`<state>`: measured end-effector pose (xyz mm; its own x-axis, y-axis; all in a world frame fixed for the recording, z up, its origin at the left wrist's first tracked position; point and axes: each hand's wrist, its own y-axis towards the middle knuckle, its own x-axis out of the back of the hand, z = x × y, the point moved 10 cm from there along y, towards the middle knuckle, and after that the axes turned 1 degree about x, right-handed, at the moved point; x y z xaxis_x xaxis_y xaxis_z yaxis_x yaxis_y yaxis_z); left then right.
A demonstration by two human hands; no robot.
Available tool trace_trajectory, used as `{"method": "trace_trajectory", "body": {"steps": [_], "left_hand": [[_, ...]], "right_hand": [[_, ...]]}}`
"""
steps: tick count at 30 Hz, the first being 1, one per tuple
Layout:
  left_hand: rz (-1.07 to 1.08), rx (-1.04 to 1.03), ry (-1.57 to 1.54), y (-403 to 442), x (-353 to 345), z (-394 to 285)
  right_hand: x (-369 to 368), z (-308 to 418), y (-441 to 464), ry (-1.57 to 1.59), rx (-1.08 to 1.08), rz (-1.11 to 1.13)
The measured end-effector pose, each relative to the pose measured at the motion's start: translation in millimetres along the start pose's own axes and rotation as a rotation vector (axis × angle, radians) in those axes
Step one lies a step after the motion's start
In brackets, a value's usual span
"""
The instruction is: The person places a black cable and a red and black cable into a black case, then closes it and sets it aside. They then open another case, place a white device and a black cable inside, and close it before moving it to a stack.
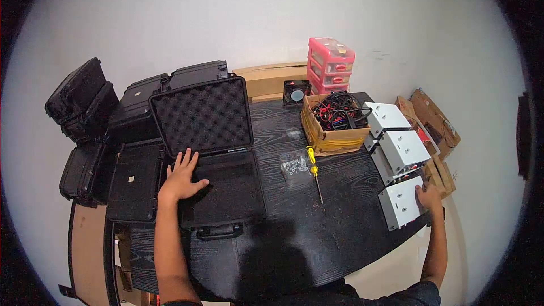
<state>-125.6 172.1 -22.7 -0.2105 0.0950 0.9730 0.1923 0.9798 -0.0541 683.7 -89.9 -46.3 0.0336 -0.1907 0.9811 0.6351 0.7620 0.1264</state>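
My left hand (pixel 184 177) is spread with its fingers apart at the left side of an open black hard case (pixel 226 195). The case lid (pixel 204 116) stands raised and is lined with egg-crate foam. At the right edge of the table, my right hand (pixel 429 196) grips the right end of a white metal box (pixel 402 201). My thumb lies by its top edge, and the other fingers are partly hidden. Several more white boxes (pixel 404 150) with small round fittings sit just behind it.
More black cases (pixel 85 102) are stacked at the left. A yellow screwdriver (pixel 314 167) lies beside a clear bag of small hardware (pixel 294 166) mid-table. Behind them stand a carton of tangled cables (pixel 334 142), a fan (pixel 296 93) and pink drawers (pixel 330 63). Cardboard (pixel 436 116) leans at the right.
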Motion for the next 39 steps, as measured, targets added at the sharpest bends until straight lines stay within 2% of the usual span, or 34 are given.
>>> {"method": "trace_trajectory", "body": {"steps": [2,3,5,7,8,11,14,15,18,25,27,34,36,39], "left_hand": [[0.000,0.001,-0.005,-1.2,0.7,-0.7],[0.003,0.006,-0.003,-1.5,1.2,-0.7],[0.009,0.008,0.000,-0.7,-0.1,-0.8],[0.003,0.009,-0.005,0.1,-0.4,1.1],[0.002,0.010,-0.005,0.3,-0.1,0.7],[0.011,0.015,-0.003,-1.0,0.8,1.3],[0.006,-0.007,-0.009,-1.4,1.1,-0.9],[0.008,-0.008,-0.016,-1.9,1.3,-1.6],[0.011,-0.003,-0.017,-1.9,3.5,-2.6],[0.028,-0.001,-0.008,-0.8,0.0,0.0],[0.032,0.003,-0.002,-0.3,-1.1,1.1],[0.034,0.012,-0.003,-1.9,1.1,-0.8],[0.037,0.011,0.002,-2.4,0.4,-0.6],[0.026,-0.002,-0.016,-2.3,0.3,0.1]], "right_hand": [[28.5,47.5,-19.6,-0.340,0.126,-0.184],[31.0,68.9,-15.8,-0.286,0.158,-0.197],[70.0,166.3,-44.3,-0.004,0.346,-0.312],[65.8,249.8,-72.3,0.147,0.701,-0.303],[64.4,292.6,-90.0,0.191,0.746,-0.145],[32.2,371.7,-122.3,0.212,1.048,-0.083],[-5.9,419.4,-119.0,0.218,1.052,0.109],[-19.8,425.3,-111.2,0.220,1.052,0.109],[-75.6,436.7,-91.6,0.064,0.934,0.373],[-96.6,443.5,-67.1,0.194,0.878,0.355],[-96.8,447.4,-61.7,0.252,0.939,0.300],[-102.1,457.1,-46.6,0.290,0.893,0.237],[-111.4,458.2,-43.0,0.216,0.912,0.191],[-64.9,451.0,-67.6,0.224,0.915,0.237]]}}
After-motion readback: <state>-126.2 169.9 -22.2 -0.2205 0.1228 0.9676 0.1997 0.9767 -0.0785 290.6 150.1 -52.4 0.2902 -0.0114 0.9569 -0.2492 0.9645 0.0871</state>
